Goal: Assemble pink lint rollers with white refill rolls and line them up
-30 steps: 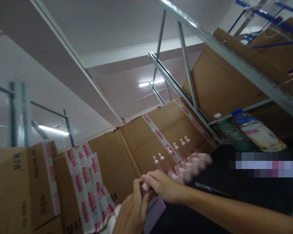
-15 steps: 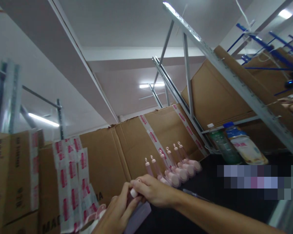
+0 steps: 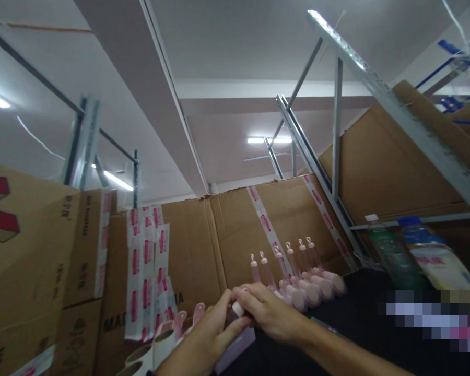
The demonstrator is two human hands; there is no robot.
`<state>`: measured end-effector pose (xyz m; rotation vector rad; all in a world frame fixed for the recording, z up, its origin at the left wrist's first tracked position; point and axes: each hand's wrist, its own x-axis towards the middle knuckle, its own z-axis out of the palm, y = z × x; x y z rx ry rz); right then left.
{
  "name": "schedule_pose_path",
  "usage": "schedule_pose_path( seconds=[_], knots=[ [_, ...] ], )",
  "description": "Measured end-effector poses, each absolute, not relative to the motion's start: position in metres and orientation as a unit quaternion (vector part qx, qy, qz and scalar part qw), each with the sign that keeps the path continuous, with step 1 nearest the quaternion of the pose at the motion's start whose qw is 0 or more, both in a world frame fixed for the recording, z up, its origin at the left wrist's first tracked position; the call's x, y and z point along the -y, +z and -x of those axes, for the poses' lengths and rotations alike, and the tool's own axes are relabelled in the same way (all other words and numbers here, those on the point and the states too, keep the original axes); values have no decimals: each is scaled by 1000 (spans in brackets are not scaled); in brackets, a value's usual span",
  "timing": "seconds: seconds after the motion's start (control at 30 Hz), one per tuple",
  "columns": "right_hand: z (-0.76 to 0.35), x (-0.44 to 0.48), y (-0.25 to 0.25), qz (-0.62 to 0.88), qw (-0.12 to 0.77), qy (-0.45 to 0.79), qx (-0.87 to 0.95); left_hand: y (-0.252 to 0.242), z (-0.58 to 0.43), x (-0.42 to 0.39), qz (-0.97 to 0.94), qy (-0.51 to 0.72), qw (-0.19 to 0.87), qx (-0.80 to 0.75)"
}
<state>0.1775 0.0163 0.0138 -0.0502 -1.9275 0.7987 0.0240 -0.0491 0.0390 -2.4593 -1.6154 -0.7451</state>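
Note:
My left hand [image 3: 203,337] and my right hand [image 3: 272,316] meet low in the middle of the view, fingers closed around one small piece. Only its whitish round end [image 3: 238,309] shows between them; the fingers cover the rest. Just below lies a pale pink block-like thing [image 3: 238,349], partly hidden by my left hand. Beyond my right hand stands a row of several pink pieces [image 3: 309,292], each with a round-ended cylinder and a slim clear tube topped by a small hook. Left of my left wrist are pink looped strips [image 3: 180,322].
White rolls [image 3: 162,349] stand at the lower left, near stacked cartons [image 3: 82,250]. A cardboard wall [image 3: 235,230] with printed tape closes the back. On the black tabletop [image 3: 360,308], a green bottle [image 3: 395,256] and a blue-capped bottle [image 3: 438,256] stand at right beneath a metal frame [image 3: 407,115].
My view has swung left, so everything sits further right and more cartons show at left. Both hands stay together on the small piece.

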Motion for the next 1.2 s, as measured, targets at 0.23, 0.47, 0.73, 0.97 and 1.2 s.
schedule_pose_path(
  seconds=[0.23, 0.47, 0.73, 0.97, 1.2],
  knots=[
    [-171, -17, 9, 32, 528, 312, 790, 45, -31, 56, 810, -264, -22, 524],
    [-167, -18, 5, 61, 541, 291, 786, 44, -26, 54, 832, -302, -87, 458],
    [-169, -11, 6, 55, 538, 253, 802, 38, -18, 50, 801, -272, -199, 494],
    [-173, -11, 5, 52, 509, 199, 836, 46, -29, 62, 795, -256, -179, 521],
    [-177, -6, 9, 49, 462, 162, 871, 33, -19, 55, 787, -228, -145, 554]
  ],
)
